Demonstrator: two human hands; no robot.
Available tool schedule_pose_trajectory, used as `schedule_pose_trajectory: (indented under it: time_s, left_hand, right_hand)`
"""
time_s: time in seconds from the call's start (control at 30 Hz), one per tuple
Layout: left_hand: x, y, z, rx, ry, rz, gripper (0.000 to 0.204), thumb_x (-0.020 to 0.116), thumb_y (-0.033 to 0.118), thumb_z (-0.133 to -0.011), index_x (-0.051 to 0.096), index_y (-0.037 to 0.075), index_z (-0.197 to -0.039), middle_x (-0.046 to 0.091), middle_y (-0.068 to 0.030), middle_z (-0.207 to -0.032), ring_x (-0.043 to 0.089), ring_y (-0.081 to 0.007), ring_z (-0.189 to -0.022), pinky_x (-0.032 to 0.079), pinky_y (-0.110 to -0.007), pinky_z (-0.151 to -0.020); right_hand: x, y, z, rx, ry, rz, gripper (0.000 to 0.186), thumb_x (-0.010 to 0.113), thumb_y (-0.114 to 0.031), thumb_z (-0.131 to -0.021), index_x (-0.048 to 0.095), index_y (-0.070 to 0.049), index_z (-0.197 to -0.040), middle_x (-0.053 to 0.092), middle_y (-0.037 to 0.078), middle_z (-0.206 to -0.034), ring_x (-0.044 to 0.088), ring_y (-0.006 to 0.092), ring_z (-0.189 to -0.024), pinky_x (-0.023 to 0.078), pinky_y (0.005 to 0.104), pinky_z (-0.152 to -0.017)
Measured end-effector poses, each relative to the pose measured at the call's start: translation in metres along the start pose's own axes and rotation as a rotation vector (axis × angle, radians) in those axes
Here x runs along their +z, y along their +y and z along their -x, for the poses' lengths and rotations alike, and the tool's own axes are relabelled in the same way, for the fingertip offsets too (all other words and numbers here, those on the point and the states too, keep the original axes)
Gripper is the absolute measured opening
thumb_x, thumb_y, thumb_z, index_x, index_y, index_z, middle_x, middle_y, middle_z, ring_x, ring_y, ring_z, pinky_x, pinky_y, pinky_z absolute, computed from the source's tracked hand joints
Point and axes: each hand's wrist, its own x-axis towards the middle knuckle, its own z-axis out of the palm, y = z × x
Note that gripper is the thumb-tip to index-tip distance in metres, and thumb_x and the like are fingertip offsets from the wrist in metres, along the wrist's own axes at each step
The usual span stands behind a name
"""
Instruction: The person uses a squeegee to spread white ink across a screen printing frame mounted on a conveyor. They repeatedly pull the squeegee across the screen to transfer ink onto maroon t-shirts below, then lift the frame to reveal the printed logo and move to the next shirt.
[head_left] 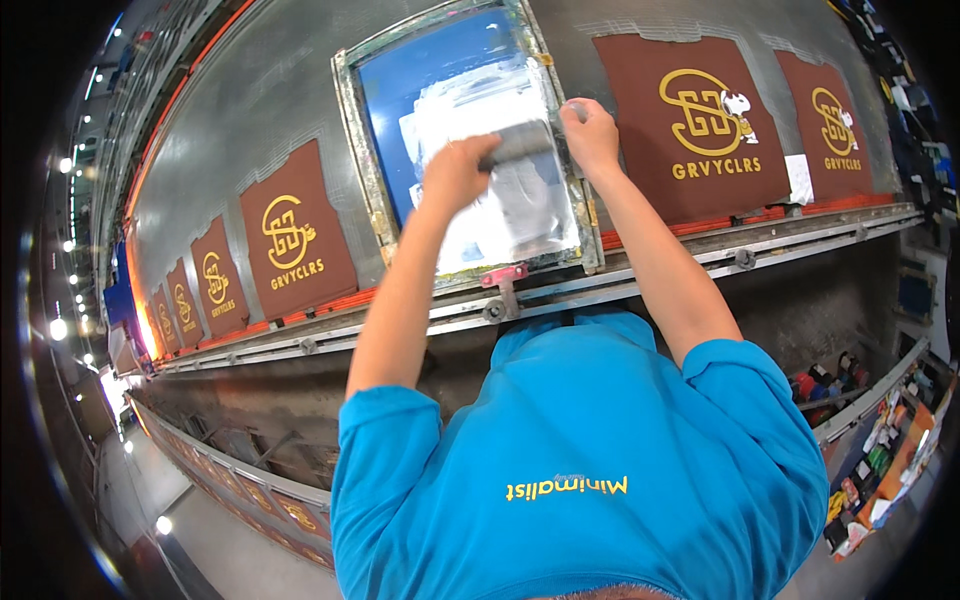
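A screen-printing frame (352,130) with blue mesh (400,85) lies tilted on the long table before me. White ink (465,110) covers much of its middle and right side. My left hand (458,175) is closed on the end of a dark grey squeegee (522,143), blurred by motion, which rests across the inked mesh. Beside the frame's right rail, my right hand (592,133) is closed with its fingers curled in. What those fingers hold, if anything, is hidden. A pink clamp-like piece (503,276) sits at the frame's near edge.
Brown printed fabric panels lie on the grey table (400,20) on both sides, the nearest right panel (690,130) and left panel (297,225) closest. A metal rail (680,268) runs along the near edge. Containers and clutter (880,450) stand at lower right.
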Motion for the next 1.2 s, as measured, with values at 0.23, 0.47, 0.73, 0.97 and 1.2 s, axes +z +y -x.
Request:
schedule_pose_trajectory:
  time_s: [0.23,0.47,0.73,0.97,1.2]
  left_hand:
    - [0.033,0.055,0.154,0.048,0.084,-0.009,0.064,0.077,-0.001,-0.069,0.069,0.008,-0.132,0.068,-0.0105,-0.137,0.062,-0.034,-0.129,0.05,-0.046,-0.109]
    - [-0.037,-0.019,0.189,0.039,0.055,0.132,0.066,0.082,0.006,-0.067,0.07,0.006,-0.131,0.07,-0.0113,-0.135,0.064,-0.0319,-0.126,0.051,-0.043,-0.106]
    - [-0.147,-0.213,0.29,-0.148,-0.076,0.178,0.05,0.077,0.003,-0.068,0.075,0.007,-0.118,0.075,-0.0099,-0.122,0.069,-0.0331,-0.114,0.056,-0.044,-0.096]
    - [-0.186,-0.31,0.349,-0.05,0.041,0.104,0.042,0.073,0.004,-0.073,0.075,0.008,-0.115,0.076,-0.0141,-0.11,0.07,-0.0362,-0.105,0.057,-0.046,-0.088]
    - [-0.224,-0.344,0.283,-0.139,-0.275,0.011,0.028,0.071,0.019,-0.084,0.077,0.018,-0.112,0.077,-0.012,-0.095,0.074,-0.0351,-0.091,0.059,-0.048,-0.077]
  right_hand:
    - [0.006,-0.01,0.005,-0.137,-0.038,0.029,0.04,0.069,-0.042,-0.094,0.075,-0.007,-0.113,0.077,0.019,-0.108,0.074,0.0368,-0.101,0.055,0.0453,-0.089]
    - [0.08,-0.06,0.037,-0.15,-0.02,0.001,0.039,0.072,-0.039,-0.095,0.074,-0.005,-0.115,0.076,0.013,-0.102,0.072,0.0252,-0.092,0.055,0.0394,-0.085]
    - [0.299,-0.107,0.169,-0.25,-0.038,-0.106,0.027,0.069,-0.024,-0.097,0.073,-0.003,-0.112,0.075,0.015,-0.101,0.071,0.0255,-0.092,0.055,0.0382,-0.085]
    - [0.407,-0.148,0.224,-0.034,-0.034,-0.012,0.028,0.07,-0.027,-0.093,0.072,-0.01,-0.115,0.077,0.016,-0.1,0.074,0.0296,-0.094,0.056,0.0403,-0.085]
    - [0.414,-0.143,0.23,0.007,-0.087,0.024,0.029,0.07,-0.028,-0.092,0.071,-0.012,-0.116,0.077,0.016,-0.099,0.074,0.0313,-0.092,0.055,0.0409,-0.082]
